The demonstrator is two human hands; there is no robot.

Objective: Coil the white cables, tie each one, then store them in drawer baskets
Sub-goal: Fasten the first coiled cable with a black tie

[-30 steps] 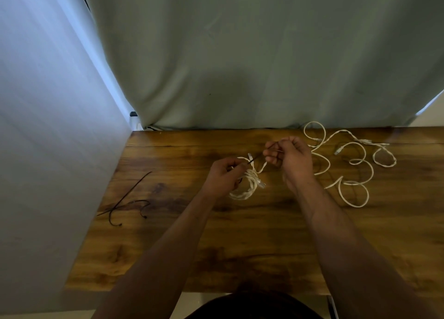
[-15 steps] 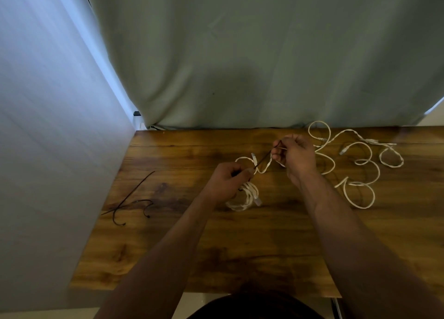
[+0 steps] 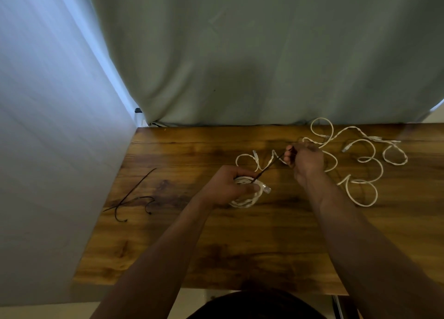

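A coiled white cable [image 3: 247,199] lies on the wooden table [image 3: 240,251] just left of centre, and my left hand [image 3: 228,186] grips it from above. A thin black tie [image 3: 269,167] runs taut from the coil up and to the right. My right hand [image 3: 304,161] pinches the tie's far end, fingers curled. One loose end of the coiled cable loops between the hands [image 3: 249,157]. A second white cable [image 3: 367,164] sprawls uncoiled in loops on the table to the right of my right hand.
Two or three spare black ties [image 3: 134,196] lie near the table's left edge. A grey-green curtain [image 3: 240,54] hangs behind the table, and a pale panel [image 3: 48,126] stands along the left side. No drawer baskets are in view.
My right hand has pulled the black tie out to the right and away from the coil. My left hand has closed lower over the coil. The camera shifted slightly.
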